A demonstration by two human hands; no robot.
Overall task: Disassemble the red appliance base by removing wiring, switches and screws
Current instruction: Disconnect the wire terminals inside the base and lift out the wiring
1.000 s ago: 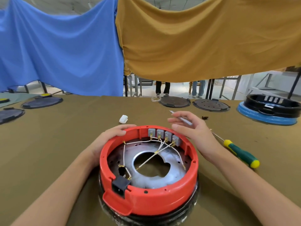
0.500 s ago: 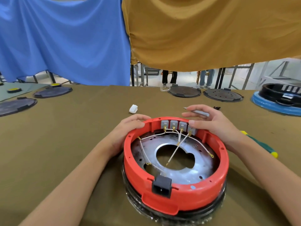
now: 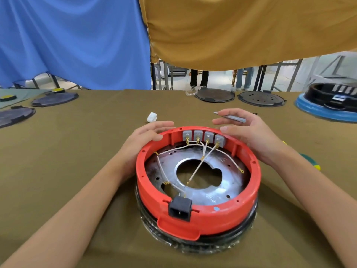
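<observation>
The red base [image 3: 199, 190] sits upside-down on the tabletop [image 3: 77, 161], close in front of the person, its black socket [image 3: 180, 208] on the near rim. Four grey switches [image 3: 203, 137] line the far inner wall of the base, with thin white wires [image 3: 201, 163] running from them across the metal plate [image 3: 218, 188].

The left hand [image 3: 144, 140] rests on the base's far-left rim, fingers fairly straight and gripping nothing. The right hand [image 3: 249, 132] cups the far-right rim, fingers loosely extended, with a thin grey tool [image 3: 229, 117] held between them, its tip pointing left.

Risks, as I judge them: the pointed tool lies just beyond the switches, so a slip could nick a wire or jab the left hand's fingers. Tugging wires rather than their brass terminals could snap them. The base stands on a black ring [image 3: 197, 242], so it may rock or slide under sideways force. A screwdriver [image 3: 311, 161], right of the base and mostly hidden by the right wrist, could be knocked away.
</observation>
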